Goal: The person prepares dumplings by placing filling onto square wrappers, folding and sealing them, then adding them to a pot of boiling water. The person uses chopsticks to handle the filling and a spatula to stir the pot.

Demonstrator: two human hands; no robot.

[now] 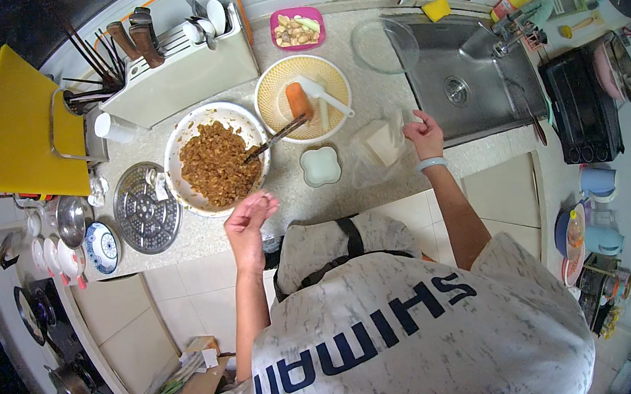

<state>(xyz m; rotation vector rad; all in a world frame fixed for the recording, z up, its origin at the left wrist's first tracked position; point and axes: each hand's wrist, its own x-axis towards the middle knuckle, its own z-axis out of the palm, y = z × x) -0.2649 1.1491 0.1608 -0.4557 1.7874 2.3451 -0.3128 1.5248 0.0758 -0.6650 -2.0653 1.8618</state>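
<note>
My left hand point(251, 214) is at the near rim of a large white bowl point(172, 136), its fingers loosely bent and nothing visible in them. Brown minced filling point(218, 162) fills much of the bowl, and a pair of chopsticks point(276, 137) leans out over its right side. My right hand point(425, 134), index finger extended, is beside a clear plastic bag point(364, 162) holding pale, flat sheets point(386, 142). Whether a fingertip touches the bag is unclear. Between my hands stands a small scalloped dish point(320, 165) with whitish contents.
Behind lies a yellow basket point(268, 106) with a carrot point(296, 101) and a white peeler point(325, 95). A pink dish point(302, 43) of garlic, a glass lid point(373, 48), a steel sink point(444, 74), a knife block point(187, 75) and a perforated steamer plate point(142, 223) surround the work area.
</note>
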